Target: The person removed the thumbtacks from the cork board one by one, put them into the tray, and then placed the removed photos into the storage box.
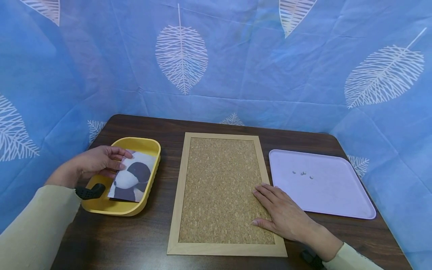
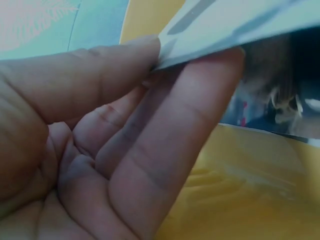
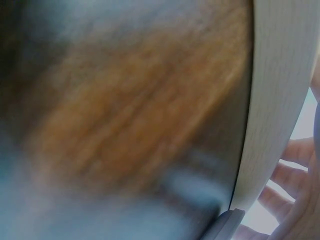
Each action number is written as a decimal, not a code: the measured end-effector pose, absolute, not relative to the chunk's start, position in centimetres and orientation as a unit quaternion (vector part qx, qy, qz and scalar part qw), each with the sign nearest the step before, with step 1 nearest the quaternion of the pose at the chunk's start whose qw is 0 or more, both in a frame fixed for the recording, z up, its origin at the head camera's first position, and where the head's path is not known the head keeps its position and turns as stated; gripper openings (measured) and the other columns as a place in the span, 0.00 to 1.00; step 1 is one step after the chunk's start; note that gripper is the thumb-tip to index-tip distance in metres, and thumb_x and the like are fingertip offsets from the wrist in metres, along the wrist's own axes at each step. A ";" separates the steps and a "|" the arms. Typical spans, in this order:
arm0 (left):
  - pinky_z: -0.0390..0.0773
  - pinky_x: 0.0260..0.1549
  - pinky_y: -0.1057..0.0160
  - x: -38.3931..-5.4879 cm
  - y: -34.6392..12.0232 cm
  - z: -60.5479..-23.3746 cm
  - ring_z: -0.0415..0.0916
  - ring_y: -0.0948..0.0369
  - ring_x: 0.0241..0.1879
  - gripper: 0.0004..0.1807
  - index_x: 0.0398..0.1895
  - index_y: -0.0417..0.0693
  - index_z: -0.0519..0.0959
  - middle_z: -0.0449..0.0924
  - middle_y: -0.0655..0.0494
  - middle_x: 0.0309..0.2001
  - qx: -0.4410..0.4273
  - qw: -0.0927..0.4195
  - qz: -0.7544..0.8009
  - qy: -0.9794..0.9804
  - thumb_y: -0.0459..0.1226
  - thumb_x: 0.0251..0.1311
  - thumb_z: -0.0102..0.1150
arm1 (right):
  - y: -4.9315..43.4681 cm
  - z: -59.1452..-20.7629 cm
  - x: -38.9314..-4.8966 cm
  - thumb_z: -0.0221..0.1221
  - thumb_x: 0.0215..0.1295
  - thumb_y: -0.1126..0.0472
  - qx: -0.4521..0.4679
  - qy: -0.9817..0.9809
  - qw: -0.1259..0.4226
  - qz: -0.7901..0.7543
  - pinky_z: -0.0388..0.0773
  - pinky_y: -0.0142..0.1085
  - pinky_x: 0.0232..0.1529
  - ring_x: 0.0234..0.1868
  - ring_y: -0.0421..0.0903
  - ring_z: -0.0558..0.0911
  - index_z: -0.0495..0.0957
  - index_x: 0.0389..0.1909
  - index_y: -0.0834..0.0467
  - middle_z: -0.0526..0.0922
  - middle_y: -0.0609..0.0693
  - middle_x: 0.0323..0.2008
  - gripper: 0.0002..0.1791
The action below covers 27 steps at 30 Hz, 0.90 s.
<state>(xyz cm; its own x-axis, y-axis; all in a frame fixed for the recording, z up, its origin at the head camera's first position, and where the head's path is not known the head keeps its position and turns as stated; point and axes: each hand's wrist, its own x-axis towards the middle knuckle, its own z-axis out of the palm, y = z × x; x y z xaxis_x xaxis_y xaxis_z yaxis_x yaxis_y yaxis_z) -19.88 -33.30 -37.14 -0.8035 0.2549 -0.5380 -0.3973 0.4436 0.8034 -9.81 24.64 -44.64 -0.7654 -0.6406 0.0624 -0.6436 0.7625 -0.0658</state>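
Observation:
In the head view my left hand [image 1: 99, 160] reaches into a yellow tray [image 1: 155, 147] and pinches the edge of a photo print [image 1: 135, 176] with a black-and-white panda-like picture. The left wrist view shows the thumb on top of the photo [image 2: 215, 32] and a finger beneath it. Under that photo, another dark picture [image 2: 272, 95] shows in the tray. My right hand [image 1: 283, 213] lies flat with fingers spread on the right side of a wood-framed cork board [image 1: 226, 187]. In the right wrist view the board's frame [image 3: 275, 75] is close by.
A lilac tray [image 1: 330, 195] stands right of the board, with several tiny silvery pieces [image 1: 303, 173] on it. All of this sits on a dark wooden table [image 1: 165, 232]. Behind hangs a blue cloth [image 1: 236, 67] with white leaf prints.

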 end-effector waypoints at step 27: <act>0.89 0.48 0.49 -19.6 -31.9 -36.3 0.82 0.46 0.47 0.25 0.68 0.27 0.70 0.76 0.29 0.59 -0.062 0.284 0.330 0.898 0.27 0.70 0.60 | 24.8 -44.7 -9.9 0.56 0.73 0.29 0.348 -0.936 0.029 0.041 0.67 0.59 0.75 0.78 0.61 0.67 0.68 0.78 0.60 0.71 0.59 0.76 0.47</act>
<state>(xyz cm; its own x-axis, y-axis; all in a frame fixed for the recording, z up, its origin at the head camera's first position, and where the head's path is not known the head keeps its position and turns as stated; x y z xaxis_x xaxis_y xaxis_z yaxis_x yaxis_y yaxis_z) -19.58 -31.86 -36.31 -0.8309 0.0757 -0.5512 -0.2994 0.7742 0.5577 -9.86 24.77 -44.74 -0.7567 -0.6486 0.0822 -0.6533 0.7550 -0.0568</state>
